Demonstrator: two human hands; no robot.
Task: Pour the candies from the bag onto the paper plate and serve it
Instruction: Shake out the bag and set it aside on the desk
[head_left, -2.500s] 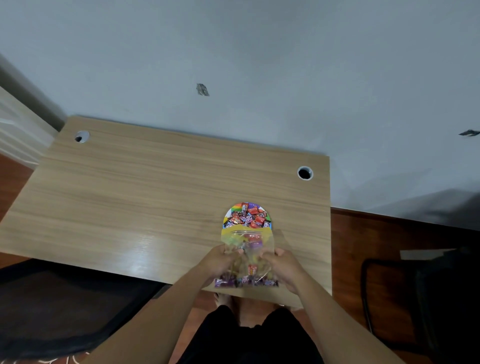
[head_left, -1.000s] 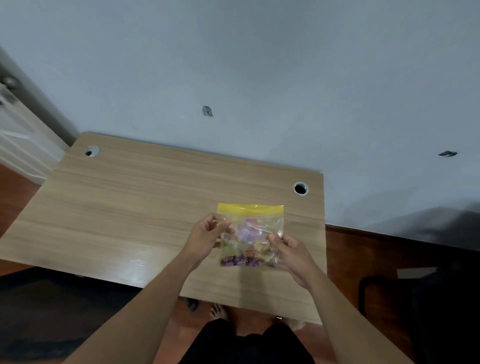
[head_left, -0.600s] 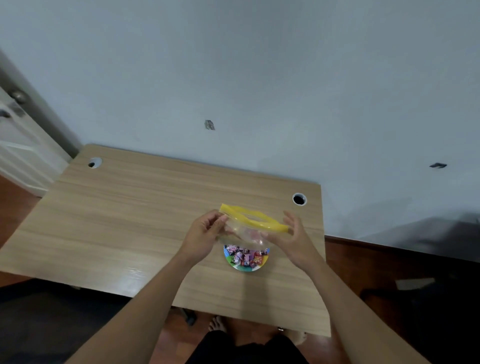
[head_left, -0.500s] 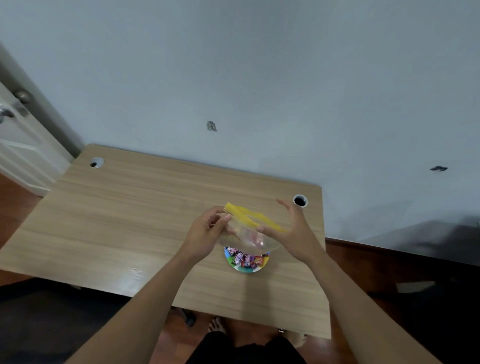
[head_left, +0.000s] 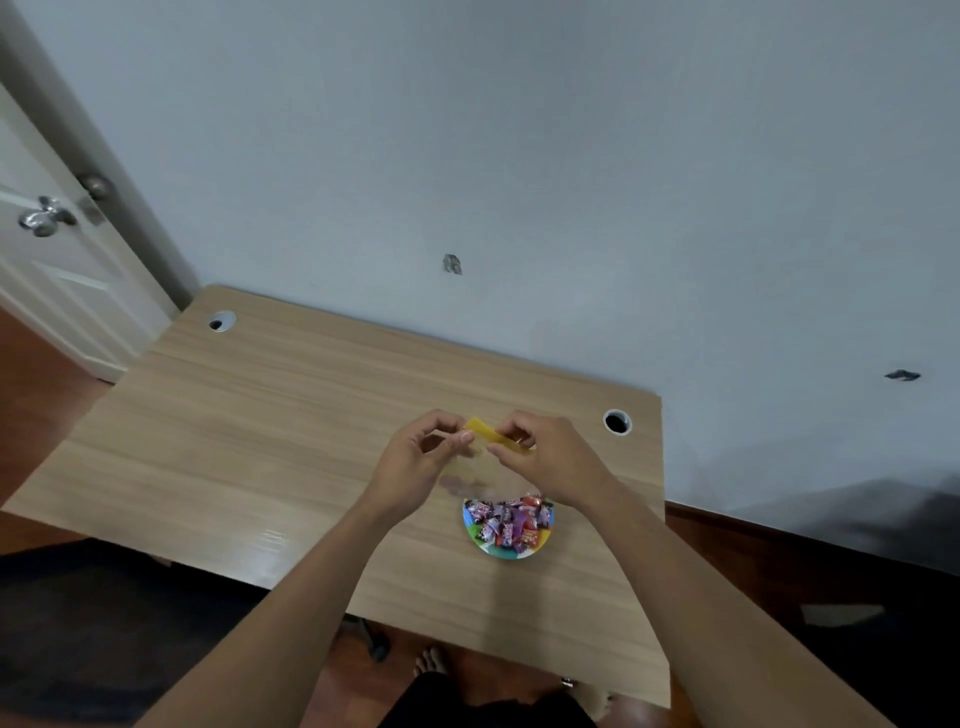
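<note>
A small colourful paper plate (head_left: 511, 550) sits on the wooden desk (head_left: 260, 426), heaped with wrapped candies (head_left: 506, 519) in purple, red and orange. Above and just behind it I hold a clear zip bag (head_left: 470, 467) with a yellow top strip. My left hand (head_left: 421, 462) pinches the strip's left end. My right hand (head_left: 550, 457) pinches its right part. The bag hangs see-through between my hands and looks empty. My right wrist hides the plate's far right edge.
Two round cable holes lie in the desk, one at the back left (head_left: 221, 322) and one at the back right (head_left: 616, 421). A grey wall runs behind the desk. A white door (head_left: 47, 244) stands at left. My bare feet (head_left: 431, 662) show below the near edge.
The bag held candies in front of me a second ago; now they lie on the plate and the bag is see-through. Both hands have closed in on the yellow strip.
</note>
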